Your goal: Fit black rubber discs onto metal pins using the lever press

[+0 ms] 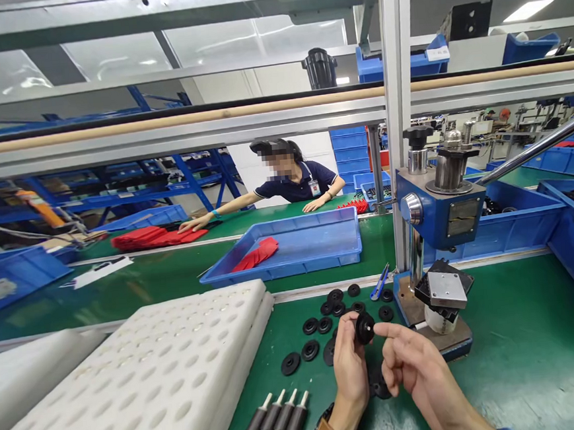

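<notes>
In the head view, the left hand [349,361] grips a black wheel [363,329] above the near green table [534,318]; the right hand [420,362] points beside it, whether holding anything unclear. White foam [179,359] lies left, a blue press [438,213] right, a co-worker [292,188] far.

Black discs [291,363] on a green bench [524,329]
White foam block [131,384], dotted in rows, lower left; blue tray [313,239], red sheets [256,254], mid-frame; black rollers [283,415] with white ends, bottom centre.

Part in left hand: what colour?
The part is mostly black; the head view shows it best.
</notes>
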Demonstrator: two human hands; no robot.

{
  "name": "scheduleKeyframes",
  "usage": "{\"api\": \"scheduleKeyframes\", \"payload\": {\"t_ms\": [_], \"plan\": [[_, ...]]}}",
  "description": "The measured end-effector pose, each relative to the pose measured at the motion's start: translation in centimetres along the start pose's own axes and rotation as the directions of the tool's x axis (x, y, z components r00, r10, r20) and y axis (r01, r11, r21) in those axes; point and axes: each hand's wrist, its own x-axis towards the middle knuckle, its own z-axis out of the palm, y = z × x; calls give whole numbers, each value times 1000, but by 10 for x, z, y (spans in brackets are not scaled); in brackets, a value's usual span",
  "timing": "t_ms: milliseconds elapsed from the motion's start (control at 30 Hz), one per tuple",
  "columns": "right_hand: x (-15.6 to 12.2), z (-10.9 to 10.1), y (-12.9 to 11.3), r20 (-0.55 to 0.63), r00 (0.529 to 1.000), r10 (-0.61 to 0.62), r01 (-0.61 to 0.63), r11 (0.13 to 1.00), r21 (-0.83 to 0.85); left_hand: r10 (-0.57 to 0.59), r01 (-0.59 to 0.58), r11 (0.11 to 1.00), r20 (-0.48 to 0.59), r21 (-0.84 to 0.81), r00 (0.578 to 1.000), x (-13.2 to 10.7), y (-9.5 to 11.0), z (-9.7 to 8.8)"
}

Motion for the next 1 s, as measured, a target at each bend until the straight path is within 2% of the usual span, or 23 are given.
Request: {"api": "scheduleKeyframes", "payload": {"t_ms": [67,167,233,300,333,367,433,467,533,633,800,900,1000], "plan": [[0,0,6,-3,999,-51,51,994,-96,-22,22,1000,9,-13,1000,-2,1,2],[1,1,12,-6,998,-61,58,976,-210,-23,23,1000,-4,-15,1000,-3,2,3],[2,1,12,-45,998,-51,38,967,-251,-10,10,1000,-11,-21,1000,-3,3,4],[2,-1,10,-115,985,-132,83,929,-360,-11,10,1000,-6,-29,1000,-3,2,5],[1,-2,9,-130,966,-223,140,876,-462,-18,18,999,-1,-31,1000,-3,2,5],[1,-3,8,-110,935,-338,215,782,-585,-25,25,999,2,-31,1000,-4,2,6],[1,-5,7,40,851,-523,355,519,-777,-32,33,999,9,-25,999,-6,3,7],[1,-6,7,125,815,-566,405,402,-821,-34,34,999,13,-20,999,-7,3,7],[2,-7,7,237,766,-598,459,250,-853,-31,31,1000,37,-1,999,-10,5,8],[3,-8,10,297,723,-624,480,143,-866,-8,4,999,74,49,997,-14,7,9],[5,-10,10,324,688,-650,486,82,-870,61,-71,993,98,94,993,-14,5,5],[6,-13,10,391,660,-642,510,0,-860,77,-88,991,105,99,992,-13,3,4],[7,-18,7,462,666,-585,516,-86,-852,42,-54,994,125,90,991,-13,2,5]]}}
